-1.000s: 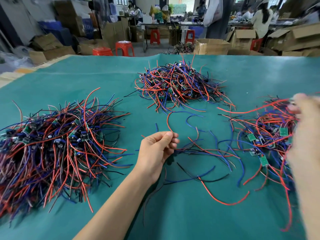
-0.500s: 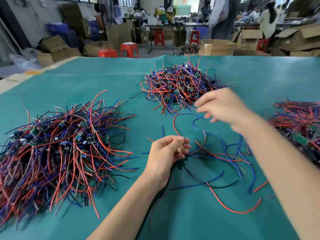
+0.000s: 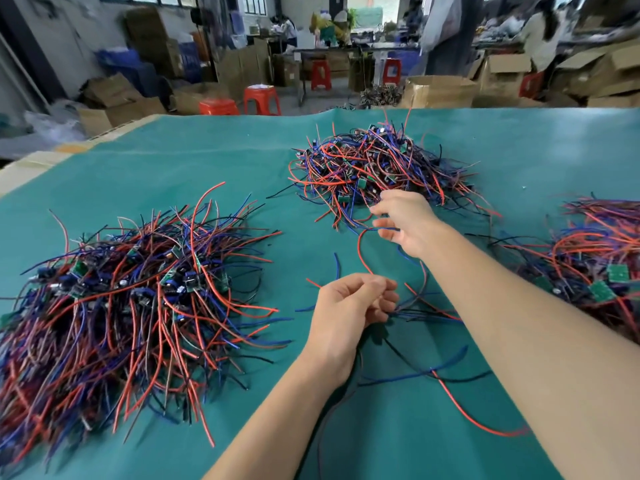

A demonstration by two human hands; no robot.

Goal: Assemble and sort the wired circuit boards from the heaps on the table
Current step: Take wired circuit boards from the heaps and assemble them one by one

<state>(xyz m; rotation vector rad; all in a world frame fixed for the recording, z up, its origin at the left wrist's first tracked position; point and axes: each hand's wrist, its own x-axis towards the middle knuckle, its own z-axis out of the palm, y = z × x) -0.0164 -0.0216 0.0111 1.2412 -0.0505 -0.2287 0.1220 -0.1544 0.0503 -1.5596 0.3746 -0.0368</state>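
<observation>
Your left hand [image 3: 349, 306] pinches a wire bundle [image 3: 415, 311] on the table [image 3: 207, 161]. Your right hand [image 3: 408, 221], fingers loosely spread, reaches the far heap's [image 3: 374, 168] near edge, seemingly holding nothing.

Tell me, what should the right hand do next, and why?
Probably close its fingers on one wired board at the near edge of the middle heap and lift it free. The right hand hovers there, fingers spread and seemingly empty, while the left hand already grips a bundle of wires.
</observation>
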